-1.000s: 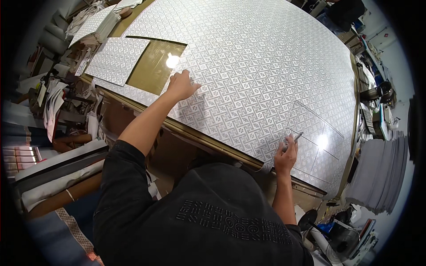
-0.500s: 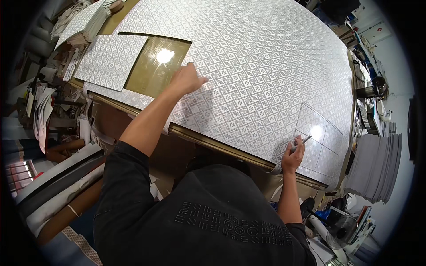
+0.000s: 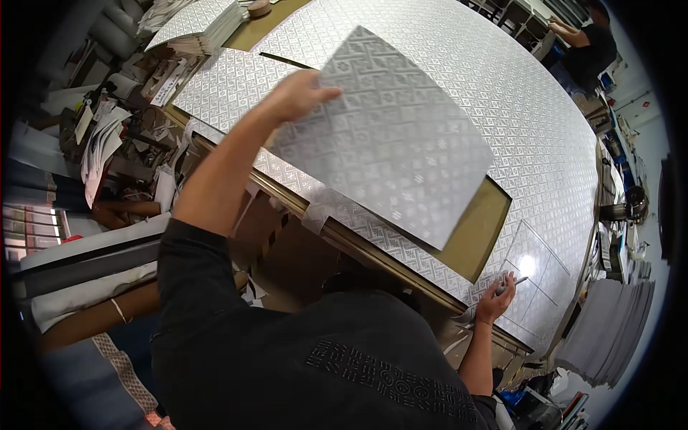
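Note:
A rectangular piece of grey-white patterned sheet [image 3: 401, 143] is raised off the table, tilted, with its edge pinched in my left hand [image 3: 299, 97]. Below it, a matching opening in the large patterned sheet [image 3: 530, 122] bares the olive-gold tabletop [image 3: 479, 228]. Close to the table's near right edge, my right hand [image 3: 494, 301] is closed round a slim pen-like tool [image 3: 522, 280], its tip pointing away to the right. Just beyond that hand, thin straight lines form rectangles on the large sheet. Its exact kind, pen or knife, is too small to tell.
Another cut patterned piece [image 3: 222, 89] lies at the table's left, near a stack of patterned sheets [image 3: 204, 32] and a tape roll [image 3: 259, 8]. Material rolls [image 3: 100, 308] lie at lower left. Grey sheets [image 3: 609, 333] are stacked at right. Another person [image 3: 584, 46] is at far right.
My left hand has lifted the rectangular piece from the large sheet, exposing tabletop where it lay. My right hand still holds the tool near the lined area. The whole view has shifted.

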Available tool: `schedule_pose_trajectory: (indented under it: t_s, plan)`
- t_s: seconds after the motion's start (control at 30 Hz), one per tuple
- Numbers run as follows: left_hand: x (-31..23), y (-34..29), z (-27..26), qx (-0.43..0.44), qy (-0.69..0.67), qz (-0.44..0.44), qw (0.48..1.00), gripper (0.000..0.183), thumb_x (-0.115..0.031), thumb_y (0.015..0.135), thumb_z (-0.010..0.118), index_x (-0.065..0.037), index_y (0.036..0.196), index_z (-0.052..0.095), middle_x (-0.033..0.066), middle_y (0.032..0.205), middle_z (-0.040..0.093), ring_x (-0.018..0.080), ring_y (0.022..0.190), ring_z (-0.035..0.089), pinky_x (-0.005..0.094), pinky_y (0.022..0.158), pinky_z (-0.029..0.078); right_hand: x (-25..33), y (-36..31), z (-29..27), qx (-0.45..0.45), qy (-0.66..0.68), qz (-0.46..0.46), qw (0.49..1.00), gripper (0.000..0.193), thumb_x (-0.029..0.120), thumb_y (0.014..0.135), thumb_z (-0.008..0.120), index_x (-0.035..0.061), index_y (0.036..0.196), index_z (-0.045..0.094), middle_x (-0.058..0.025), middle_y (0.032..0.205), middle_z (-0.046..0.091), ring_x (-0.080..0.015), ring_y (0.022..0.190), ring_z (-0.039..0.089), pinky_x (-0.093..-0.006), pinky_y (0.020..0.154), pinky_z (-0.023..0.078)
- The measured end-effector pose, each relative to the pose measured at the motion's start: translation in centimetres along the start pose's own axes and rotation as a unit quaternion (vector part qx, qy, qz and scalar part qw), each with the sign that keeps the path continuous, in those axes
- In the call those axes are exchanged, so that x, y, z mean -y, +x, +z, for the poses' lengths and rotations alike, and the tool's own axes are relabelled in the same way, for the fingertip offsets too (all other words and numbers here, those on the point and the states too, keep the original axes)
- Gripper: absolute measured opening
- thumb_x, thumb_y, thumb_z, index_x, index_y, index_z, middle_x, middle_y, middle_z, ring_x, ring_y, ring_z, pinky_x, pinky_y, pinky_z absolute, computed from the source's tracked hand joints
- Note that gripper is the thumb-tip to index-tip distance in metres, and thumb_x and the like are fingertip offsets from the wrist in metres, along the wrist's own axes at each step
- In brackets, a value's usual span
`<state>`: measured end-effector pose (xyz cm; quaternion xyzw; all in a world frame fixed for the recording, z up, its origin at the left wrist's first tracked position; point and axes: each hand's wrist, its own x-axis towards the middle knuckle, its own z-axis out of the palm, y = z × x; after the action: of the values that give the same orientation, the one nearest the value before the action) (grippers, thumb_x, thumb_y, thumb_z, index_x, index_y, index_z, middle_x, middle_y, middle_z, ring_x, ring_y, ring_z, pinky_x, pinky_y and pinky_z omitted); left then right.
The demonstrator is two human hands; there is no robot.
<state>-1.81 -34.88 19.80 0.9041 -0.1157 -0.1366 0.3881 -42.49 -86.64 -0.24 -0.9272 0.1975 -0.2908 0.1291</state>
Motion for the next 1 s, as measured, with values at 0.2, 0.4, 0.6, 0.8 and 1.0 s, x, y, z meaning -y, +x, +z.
schedule_pose_trajectory:
  t_s: [0.2,0.4,0.6,0.8,1.0]
  plan:
    - [16.3,1.6,-16.0,-0.246,0.298,-0.17,0.906,0.076,-0.047,0.093,0.078,-0.001,0.147,0.054,0.0252,0.13,0.068,0.0386,0.115,0.068,0.0485,0.1,0.055,0.8,0.3,0.5,0.013,0.001,0.0,1.0,0.032,0.005,0.098,0.065,-0.0011,0.129,0.059,-0.0271,0.14,0.062,-0.0456,0.133,0.056,-0.0507,0.112,0.044]
    - [18.4,3.5,-7.2,-0.259,0.275,-0.178,0.909,0.083,-0.046,0.091,0.081,-0.005,0.154,0.047,0.0243,0.153,0.047,0.041,0.137,0.052,0.0484,0.113,0.046,1.1,0.6,0.3,0.021,-0.021,0.009,1.0,0.032,0.005,0.097,0.065,-0.0013,0.128,0.06,-0.0257,0.14,0.063,-0.0459,0.131,0.057,-0.0502,0.11,0.045]
    - [12.6,3.2,9.2,-0.188,0.178,0.088,0.962,0.066,-0.032,0.088,0.083,-0.003,0.142,0.058,0.0263,0.142,0.055,0.043,0.135,0.051,0.0478,0.113,0.045,0.8,0.5,0.3,0.039,-0.028,0.009,0.999,0.032,0.006,0.099,0.064,0.0001,0.13,0.059,-0.0226,0.139,0.064,-0.0407,0.13,0.058,-0.0467,0.11,0.046]
    - [0.2,0.0,22.1,0.01,0.032,0.292,0.956,0.054,-0.022,0.09,0.08,-0.003,0.137,0.061,0.0233,0.141,0.057,0.0426,0.132,0.053,0.0467,0.112,0.046,0.5,-0.2,-0.8,0.0,-0.009,0.014,1.0,0.037,0.004,0.09,0.069,0.0005,0.126,0.061,-0.0231,0.132,0.067,-0.0443,0.125,0.061,-0.05,0.109,0.047]
    - [-8.9,-7.2,34.0,0.082,-0.014,0.34,0.937,0.06,-0.022,0.088,0.081,-0.005,0.141,0.058,0.0196,0.141,0.058,0.0404,0.131,0.055,0.0442,0.109,0.048,2.2,1.6,0.1,0.0,0.031,0.013,0.999,0.031,0.007,0.092,0.07,0.0037,0.121,0.061,-0.0222,0.132,0.069,-0.0421,0.124,0.063,-0.0469,0.108,0.049]
